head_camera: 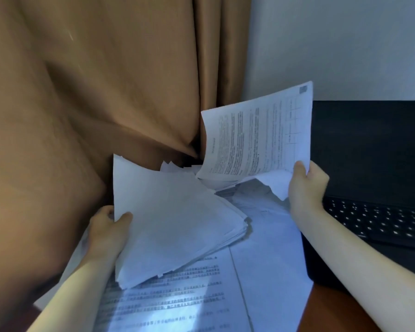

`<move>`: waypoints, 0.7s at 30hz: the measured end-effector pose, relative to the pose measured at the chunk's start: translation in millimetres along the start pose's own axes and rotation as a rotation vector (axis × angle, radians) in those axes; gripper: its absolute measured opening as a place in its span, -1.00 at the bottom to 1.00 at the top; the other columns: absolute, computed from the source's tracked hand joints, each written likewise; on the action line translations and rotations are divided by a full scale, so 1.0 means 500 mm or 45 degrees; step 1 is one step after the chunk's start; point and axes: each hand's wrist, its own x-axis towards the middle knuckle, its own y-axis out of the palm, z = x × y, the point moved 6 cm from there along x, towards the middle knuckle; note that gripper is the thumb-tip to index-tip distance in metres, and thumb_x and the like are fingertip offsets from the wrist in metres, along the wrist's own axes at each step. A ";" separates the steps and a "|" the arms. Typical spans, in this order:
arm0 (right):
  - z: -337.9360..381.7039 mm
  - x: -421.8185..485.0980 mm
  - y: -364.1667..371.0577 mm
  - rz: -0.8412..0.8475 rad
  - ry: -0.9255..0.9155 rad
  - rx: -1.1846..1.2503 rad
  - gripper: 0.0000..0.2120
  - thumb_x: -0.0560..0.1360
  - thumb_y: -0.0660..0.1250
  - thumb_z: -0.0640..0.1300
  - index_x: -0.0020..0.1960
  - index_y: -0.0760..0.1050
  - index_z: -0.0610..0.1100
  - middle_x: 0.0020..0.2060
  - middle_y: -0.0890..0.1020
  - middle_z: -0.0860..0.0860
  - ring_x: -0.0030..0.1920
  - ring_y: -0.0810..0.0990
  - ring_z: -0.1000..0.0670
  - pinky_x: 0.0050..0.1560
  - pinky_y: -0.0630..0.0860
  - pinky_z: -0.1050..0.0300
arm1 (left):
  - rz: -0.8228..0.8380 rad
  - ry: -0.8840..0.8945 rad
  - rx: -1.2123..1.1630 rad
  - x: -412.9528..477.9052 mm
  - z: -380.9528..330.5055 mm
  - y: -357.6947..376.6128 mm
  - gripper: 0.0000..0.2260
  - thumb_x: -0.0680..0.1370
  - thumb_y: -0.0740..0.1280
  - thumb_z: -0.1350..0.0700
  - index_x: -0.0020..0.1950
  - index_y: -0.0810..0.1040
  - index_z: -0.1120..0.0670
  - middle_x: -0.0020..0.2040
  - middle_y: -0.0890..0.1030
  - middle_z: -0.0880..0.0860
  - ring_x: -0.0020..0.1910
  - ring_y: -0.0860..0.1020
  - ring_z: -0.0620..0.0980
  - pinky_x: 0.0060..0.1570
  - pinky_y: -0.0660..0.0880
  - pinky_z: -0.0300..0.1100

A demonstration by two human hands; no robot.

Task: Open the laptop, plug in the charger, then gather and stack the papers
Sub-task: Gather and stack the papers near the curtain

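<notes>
The left hand (109, 227) pinches a thick sheaf (175, 219), the right hand (306, 185) pinches printed sheets (256, 137); loose edges may slip and scatter over the bench (321, 305)

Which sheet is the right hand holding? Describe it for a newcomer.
Find the open black laptop at right. Just left of its screen, the right hand pinches a raised sheet by its corner. Unlike the blank-faced bundle in the left hand, it shows printed text and a table grid.
</notes>
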 end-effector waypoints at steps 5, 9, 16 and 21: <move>0.039 -0.006 0.012 -0.018 -0.081 0.056 -0.79 0.53 0.08 -0.34 -0.16 0.48 -0.27 -0.26 0.55 -0.01 -0.25 0.51 0.07 -0.27 0.47 0.24 | -0.036 -0.043 -0.024 0.002 0.005 0.001 -0.95 0.52 0.29 0.26 -0.03 0.48 0.19 -0.17 0.53 0.10 -0.19 0.48 0.08 -0.14 0.35 -0.14; 0.046 0.011 0.001 -0.068 -0.046 0.120 -0.68 0.49 0.06 -0.35 -0.30 0.42 -0.05 -0.34 0.51 0.06 -0.30 0.47 0.10 -0.30 0.40 0.25 | -0.022 -0.051 -0.012 0.003 0.004 0.002 -0.97 0.53 0.28 0.25 -0.06 0.48 0.20 -0.17 0.52 0.11 -0.19 0.48 0.10 -0.15 0.37 -0.13; 0.042 0.014 -0.023 -0.024 0.200 0.323 -0.69 0.48 0.07 -0.41 -0.21 0.52 -0.14 -0.19 0.60 -0.04 -0.12 0.59 -0.02 -0.08 0.55 0.08 | 0.034 -0.046 -0.037 -0.008 -0.010 0.010 -0.95 0.54 0.27 0.25 -0.02 0.45 0.21 -0.24 0.49 0.04 -0.27 0.45 0.02 -0.22 0.35 -0.14; -0.015 -0.093 0.003 0.606 0.621 0.085 -0.87 0.55 0.24 -0.35 0.07 0.49 -0.26 -0.16 0.62 -0.13 -0.30 0.60 -0.02 -0.42 0.56 0.24 | 0.166 -0.113 -0.125 -0.020 -0.012 0.033 -0.92 0.55 0.27 0.25 0.01 0.49 0.24 -0.03 0.57 0.20 -0.11 0.54 0.15 -0.13 0.44 -0.11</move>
